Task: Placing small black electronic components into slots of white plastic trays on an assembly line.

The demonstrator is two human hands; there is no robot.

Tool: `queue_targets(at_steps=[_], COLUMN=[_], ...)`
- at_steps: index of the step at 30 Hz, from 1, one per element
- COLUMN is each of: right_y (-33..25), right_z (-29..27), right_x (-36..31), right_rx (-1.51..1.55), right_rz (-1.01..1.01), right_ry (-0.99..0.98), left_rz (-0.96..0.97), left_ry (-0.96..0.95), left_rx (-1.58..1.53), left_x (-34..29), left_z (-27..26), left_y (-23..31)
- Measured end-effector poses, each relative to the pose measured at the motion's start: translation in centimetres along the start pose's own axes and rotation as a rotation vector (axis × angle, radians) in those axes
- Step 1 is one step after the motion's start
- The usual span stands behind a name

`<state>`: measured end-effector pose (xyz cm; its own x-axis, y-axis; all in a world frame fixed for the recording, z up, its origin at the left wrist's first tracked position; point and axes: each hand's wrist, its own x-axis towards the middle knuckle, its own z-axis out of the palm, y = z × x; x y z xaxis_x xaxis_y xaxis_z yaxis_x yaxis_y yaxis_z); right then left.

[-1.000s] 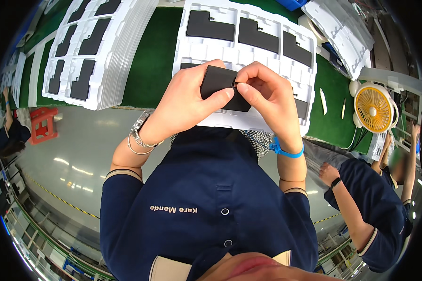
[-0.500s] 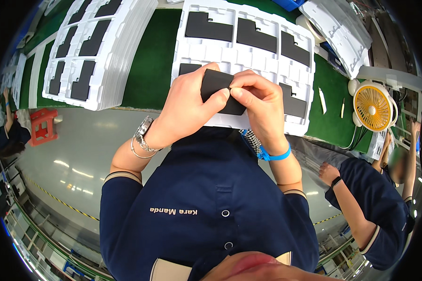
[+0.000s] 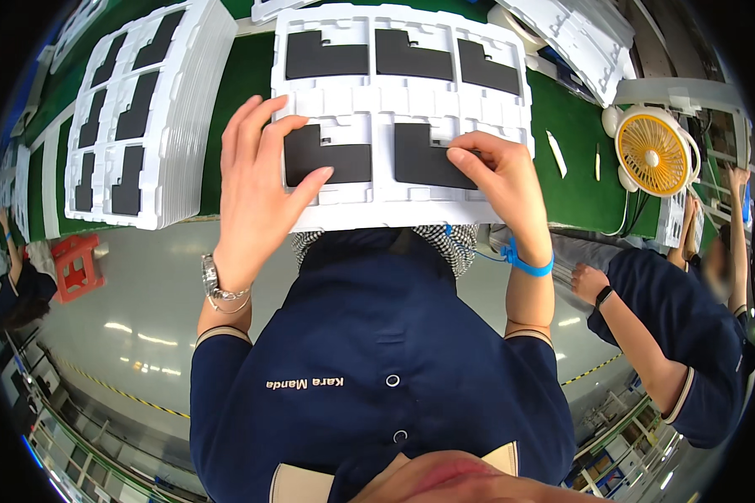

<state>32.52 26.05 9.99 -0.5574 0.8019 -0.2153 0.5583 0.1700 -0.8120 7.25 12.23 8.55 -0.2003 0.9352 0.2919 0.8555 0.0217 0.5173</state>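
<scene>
A white moulded tray (image 3: 344, 102) lies before me, with flat black L-shaped pieces in its pockets. My right hand (image 3: 507, 180) pinches the right end of one black L-shaped piece (image 3: 419, 159) between thumb and fingers. That piece lies over the middle of the tray's near row; whether it is fully seated I cannot tell. My left hand (image 3: 260, 180) is open at the tray's left edge, fingers spread. Its thumb is beside another black piece (image 3: 331, 163) in the near left pocket. The near right pocket is mostly hidden by my right hand.
A tall stack of white trays (image 3: 201, 92) with black pieces on top stands left on the green table (image 3: 575, 109). At right are a white tool (image 3: 556, 153), a thin tool (image 3: 597, 162) and a yellow fan (image 3: 653, 159). Another person (image 3: 671, 310) is at right.
The black piece went from between both hands above the tray down onto its near row. My left hand let go, moved left and spread out. The view shifted slightly.
</scene>
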Motion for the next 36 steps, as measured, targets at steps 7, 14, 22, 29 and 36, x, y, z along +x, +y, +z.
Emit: queue_targets(at_steps=[7, 14, 22, 29, 36], right_y=[0.5, 0.5, -3.8, -4.9, -4.4], right_z=[-1.8, -2.0, -2.5, 1.8, 2.3], right_x=[-0.1, 0.0, -0.2, 1.2, 0.8], right_rx=[-0.449, -0.705, -0.089, 0.176, 0.188], right_rz=[-0.102, -0.482, -0.363, -0.514, -0.403], right_ry=[0.34, 0.225, 0.07, 0.066, -0.065], left_rz=[-0.049, -0.002, -0.112, -0.243, -0.249], left_ry=[-0.138, -0.106, -0.267, -0.225, -0.15], left_rx=[0.035, -0.021, -0.774, -0.877, -0.853], left_x=[-0.7, -0.5, 0.7, 2.3, 2.1], left_z=[-0.1, 0.1, 0.7, 2.0, 1.5], left_y=[-0.7, 0.0, 4.4, 5.6, 4.6])
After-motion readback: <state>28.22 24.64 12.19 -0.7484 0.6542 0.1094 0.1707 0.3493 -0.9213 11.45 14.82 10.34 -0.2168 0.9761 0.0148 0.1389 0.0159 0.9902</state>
